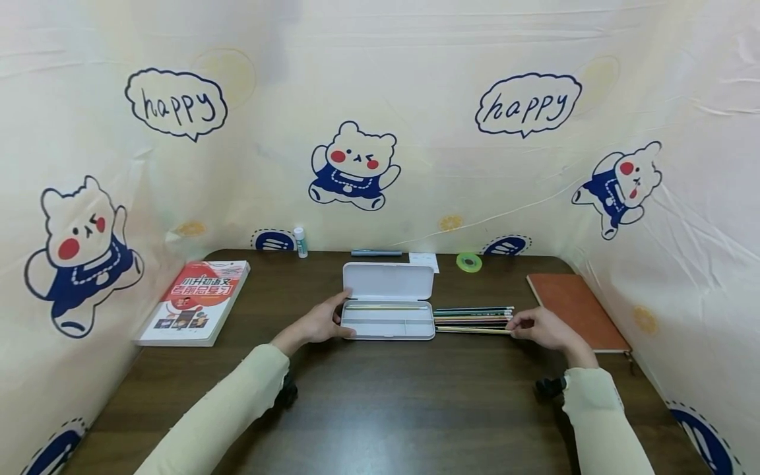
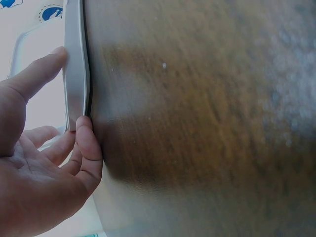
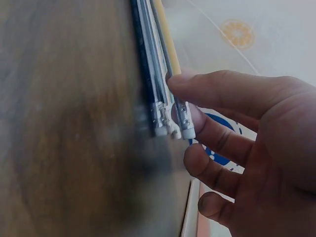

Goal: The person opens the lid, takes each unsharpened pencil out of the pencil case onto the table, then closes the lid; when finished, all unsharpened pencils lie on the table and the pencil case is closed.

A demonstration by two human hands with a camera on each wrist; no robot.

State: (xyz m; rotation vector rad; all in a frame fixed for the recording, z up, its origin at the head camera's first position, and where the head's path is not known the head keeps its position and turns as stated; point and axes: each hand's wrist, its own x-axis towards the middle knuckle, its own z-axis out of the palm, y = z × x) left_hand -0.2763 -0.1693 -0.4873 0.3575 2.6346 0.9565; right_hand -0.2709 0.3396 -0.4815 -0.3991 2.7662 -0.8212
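Observation:
An open white pencil case (image 1: 389, 330) lies mid-table, its lid (image 1: 388, 281) tipped back. One pencil (image 1: 392, 307) lies in its rear compartment. My left hand (image 1: 325, 318) grips the case's left end, thumb and fingers spread along its edges in the left wrist view. To the right of the case, several pencils (image 1: 472, 316) lie side by side on the table, eraser ends toward the right. With thumb and fingertip my right hand (image 1: 543, 328) pinches a yellow pencil (image 3: 168, 39) near its eraser end, at the near side of the bundle.
A red and white book (image 1: 196, 300) lies at the left, a brown notebook (image 1: 578, 310) at the right. Along the back edge are a glue stick (image 1: 301, 243), a blue pen (image 1: 377, 253), white paper (image 1: 424, 260) and green tape (image 1: 469, 262). A printed curtain (image 1: 439, 198) surrounds the table.

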